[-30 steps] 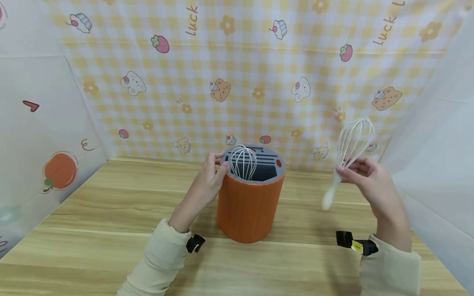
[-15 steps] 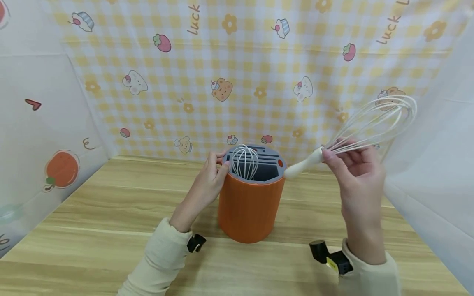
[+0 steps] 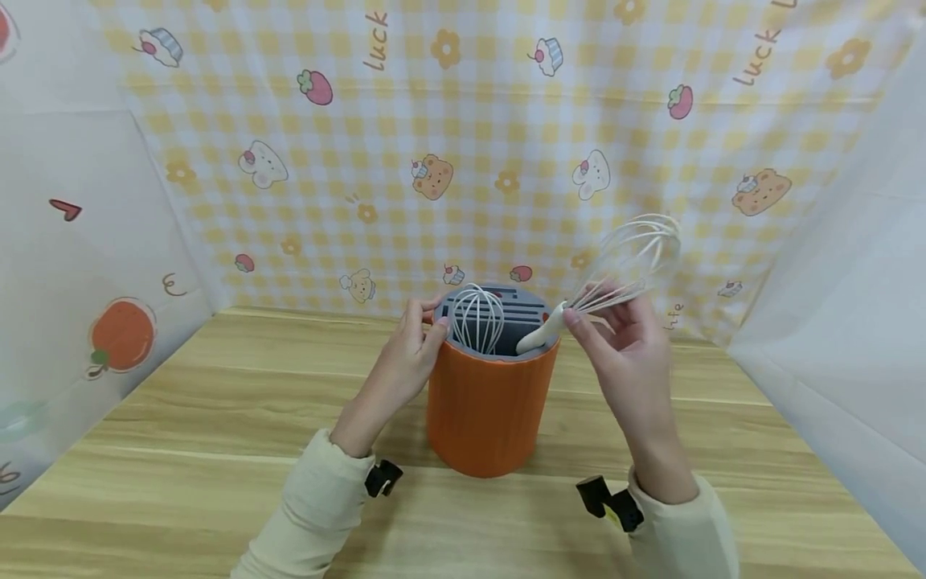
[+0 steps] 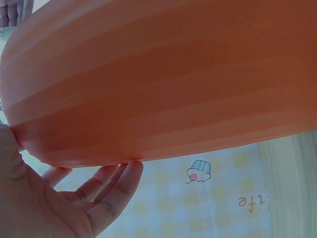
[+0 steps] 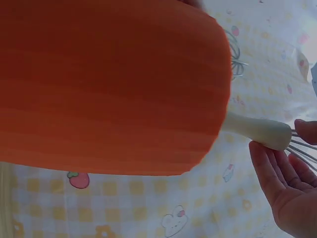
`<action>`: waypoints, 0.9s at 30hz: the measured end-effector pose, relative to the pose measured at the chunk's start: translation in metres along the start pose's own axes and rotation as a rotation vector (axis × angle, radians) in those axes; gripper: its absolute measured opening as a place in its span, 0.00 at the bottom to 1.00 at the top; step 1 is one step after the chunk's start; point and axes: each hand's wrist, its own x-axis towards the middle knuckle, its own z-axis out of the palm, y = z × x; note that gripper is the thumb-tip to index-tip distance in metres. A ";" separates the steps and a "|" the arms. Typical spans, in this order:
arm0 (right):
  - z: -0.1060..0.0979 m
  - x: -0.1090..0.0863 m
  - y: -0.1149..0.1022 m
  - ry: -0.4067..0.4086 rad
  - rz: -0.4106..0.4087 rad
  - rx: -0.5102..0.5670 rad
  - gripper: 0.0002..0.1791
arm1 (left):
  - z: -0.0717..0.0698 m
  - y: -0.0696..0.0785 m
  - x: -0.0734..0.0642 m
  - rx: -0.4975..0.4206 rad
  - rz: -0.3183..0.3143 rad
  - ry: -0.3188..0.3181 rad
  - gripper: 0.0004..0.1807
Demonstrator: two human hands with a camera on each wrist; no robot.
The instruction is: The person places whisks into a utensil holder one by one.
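An orange round knife block (image 3: 485, 418) with a grey slotted top stands upright on the table. My left hand (image 3: 412, 346) grips its left rim, thumb at the top edge; in the left wrist view that hand's fingers (image 4: 119, 191) touch the orange side. A white whisk (image 3: 477, 316) sits in the block's large opening, wires up and handle hidden. My right hand (image 3: 629, 354) pinches a second whisk (image 3: 542, 331) where handle meets wires. This one tilts, wires up and right, its handle end over the large opening. The right wrist view has its pale handle (image 5: 260, 131) partly behind the block.
The wooden table (image 3: 217, 402) runs beneath both arms. A yellow checked cloth (image 3: 506, 121) with printed cartoons hangs behind the block. White sheets close off the left (image 3: 72, 241) and right sides. Each wrist wears a small black camera (image 3: 383, 478).
My right hand has carried the second whisk leftward to the block, tilting it so the handle points down and left into the opening. My left hand and the block stay put.
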 end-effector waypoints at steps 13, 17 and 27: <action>0.007 -0.001 0.014 -0.194 0.116 -0.367 0.30 | -0.001 -0.001 0.000 0.000 -0.015 -0.008 0.22; 0.008 -0.001 0.015 -0.208 0.112 -0.373 0.35 | -0.001 -0.001 0.000 -0.006 -0.019 -0.010 0.22; 0.008 -0.002 0.019 -0.255 0.013 -0.512 0.42 | -0.001 -0.001 0.001 0.006 -0.013 -0.014 0.23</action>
